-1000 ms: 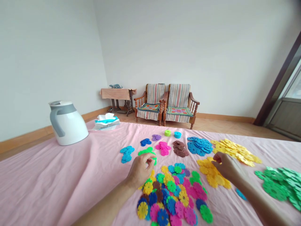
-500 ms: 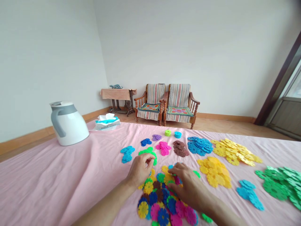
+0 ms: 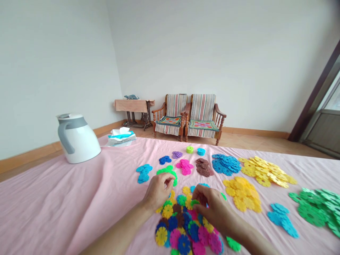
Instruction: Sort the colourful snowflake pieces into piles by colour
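Here, the right hand (image 3: 214, 207) lay over the mixed heap (image 3: 183, 230) of coloured discs on the pink surface (image 3: 92, 198). Its fingers (image 3: 198, 194) were pinched on a green disc (image 3: 195, 202), which sat at the far edge of the heap, directly under the fingertips.

The left hand (image 3: 158, 193) rested at the left side of the heap and touched it. Its fingers (image 3: 167, 183) were curled close together, but it could not be told if they held a piece. Just beyond these fingers lay a small green group (image 3: 166, 172), and left of it a cyan group (image 3: 143, 173).

Farther beyond both hands were a pink group (image 3: 185, 167), a brown group (image 3: 204, 167) and a blue pile (image 3: 225, 164). To the right of the right fingers, near them, lay a yellow pile (image 3: 243, 196). Well apart on that side was a green pile (image 3: 318, 209).

Far to the left of the left fingers stood a white kettle (image 3: 77, 138), with a tissue pack (image 3: 120, 137) behind it.
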Available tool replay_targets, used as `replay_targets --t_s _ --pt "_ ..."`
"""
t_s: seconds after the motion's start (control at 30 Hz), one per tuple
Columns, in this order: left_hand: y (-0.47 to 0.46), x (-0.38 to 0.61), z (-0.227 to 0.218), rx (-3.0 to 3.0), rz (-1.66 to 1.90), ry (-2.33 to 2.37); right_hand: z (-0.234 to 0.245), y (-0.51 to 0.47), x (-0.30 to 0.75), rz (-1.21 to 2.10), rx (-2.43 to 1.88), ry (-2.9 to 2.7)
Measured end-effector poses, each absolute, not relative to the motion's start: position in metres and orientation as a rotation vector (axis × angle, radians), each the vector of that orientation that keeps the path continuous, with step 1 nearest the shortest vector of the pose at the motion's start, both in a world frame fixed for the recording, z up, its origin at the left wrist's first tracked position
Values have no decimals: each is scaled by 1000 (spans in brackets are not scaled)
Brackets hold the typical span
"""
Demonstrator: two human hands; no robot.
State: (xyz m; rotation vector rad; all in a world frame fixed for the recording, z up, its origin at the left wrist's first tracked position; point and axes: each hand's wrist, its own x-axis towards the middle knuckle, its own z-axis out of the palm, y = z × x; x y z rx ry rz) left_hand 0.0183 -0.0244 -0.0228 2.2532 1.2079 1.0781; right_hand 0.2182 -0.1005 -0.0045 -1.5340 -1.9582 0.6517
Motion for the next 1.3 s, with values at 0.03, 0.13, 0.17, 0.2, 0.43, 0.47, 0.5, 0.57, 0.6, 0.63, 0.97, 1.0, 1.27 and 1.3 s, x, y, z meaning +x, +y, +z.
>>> replay_targets --t_s 0.03,0.13,0.17,0.2,0.43,0.47,0.5,0.57,0.6,0.63,0.97,1.0,1.27,1.3 --pt "-24 18 -23 2254 1075 1209 -3 -100 218 661 -1538 -1948" --pt "-24 18 -22 2252 1071 1219 0 -99 218 667 -1562 -1930" --pt "-24 18 -22 2251 1070 1221 1 -99 218 664 -1572 -1927" --pt "-23 18 -23 2251 1067 1223 1 -99 218 660 -1586 -1926" --pt "-22 18 -24 2240 1055 1237 5 -100 223 723 -1651 -1943" --pt "-22 18 -24 2241 1053 1231 5 -100 226 757 -1648 -1949" --pt "-22 18 -24 2244 1052 1224 7 -100 228 798 -1645 -1953" --pt "-22 18 -23 2246 1052 1217 10 -100 235 864 -1628 -1963" --pt "-22 18 -23 2244 1051 1218 13 -99 239 881 -1616 -1969" --pt "-22 18 -23 2243 1048 1220 15 -98 244 887 -1604 -1971" --pt "-21 17 -26 2272 1047 1223 -26 -58 348 133 -1959 -1674" --pt "-21 17 -26 2273 1046 1227 -31 -56 355 120 -1980 -1676" --pt "-21 16 -27 2270 1028 1231 -23 -62 349 -40 -2050 -1699" --pt "-21 16 -27 2268 1026 1232 -17 -65 341 17 -2016 -1751"
